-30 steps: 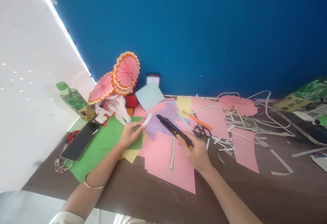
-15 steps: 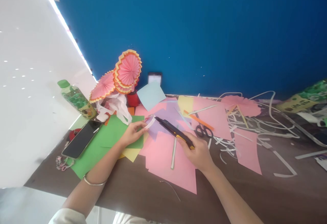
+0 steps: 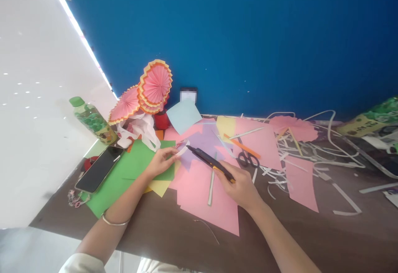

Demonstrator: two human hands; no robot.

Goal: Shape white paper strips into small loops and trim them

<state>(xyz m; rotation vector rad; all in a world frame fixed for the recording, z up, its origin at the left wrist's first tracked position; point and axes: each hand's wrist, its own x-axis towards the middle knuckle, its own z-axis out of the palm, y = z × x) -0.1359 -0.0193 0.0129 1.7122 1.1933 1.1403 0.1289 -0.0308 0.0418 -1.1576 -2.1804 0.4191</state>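
My left hand (image 3: 161, 162) pinches a small roll of white tape (image 3: 182, 145) above the green paper (image 3: 130, 169). My right hand (image 3: 241, 186) grips a black and yellow utility knife (image 3: 209, 161), whose tip reaches the tape roll. Both hands hover over pink paper sheets (image 3: 202, 194) and a purple sheet (image 3: 203, 142) on the brown table (image 3: 174, 240). A white paper strip (image 3: 211, 186) lies on the pink sheet between my hands.
Pink pleated paper fans (image 3: 154, 85) stand at the back left beside a green-capped bottle (image 3: 92, 120). A phone (image 3: 98, 169) lies at left. Black scissors (image 3: 247, 159), white paper strips (image 3: 311, 157) and a pink rosette (image 3: 294, 128) lie at right, before a blue wall (image 3: 248, 36).
The knife tip has moved left to meet the tape roll. My left hand has shifted slightly with the roll; the view drifted a little.
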